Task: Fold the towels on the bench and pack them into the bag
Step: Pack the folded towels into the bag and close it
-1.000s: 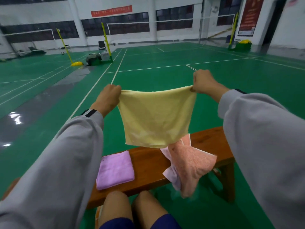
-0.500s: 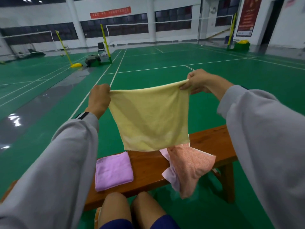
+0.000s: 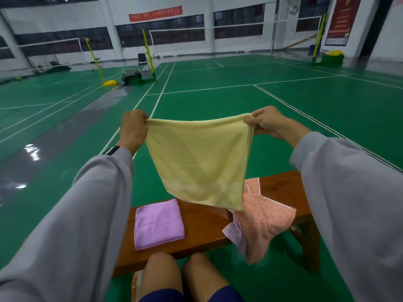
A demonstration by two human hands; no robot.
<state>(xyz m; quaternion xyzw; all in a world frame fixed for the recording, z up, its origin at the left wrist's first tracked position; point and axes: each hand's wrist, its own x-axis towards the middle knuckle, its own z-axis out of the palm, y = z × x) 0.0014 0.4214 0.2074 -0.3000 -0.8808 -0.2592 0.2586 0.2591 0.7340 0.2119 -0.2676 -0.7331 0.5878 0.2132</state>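
Pinching top corners of yellow towel (image 3: 200,162) tight with left hand (image 3: 134,127) and right hand (image 3: 266,122); hanging below fingertips (image 3: 250,120), over bench (image 3: 202,223). Could drag draped salmon towel (image 3: 263,221) off edge via snagged hem.

Red wall banner (image 3: 155,13), red poster (image 3: 340,18) — text unreadable.
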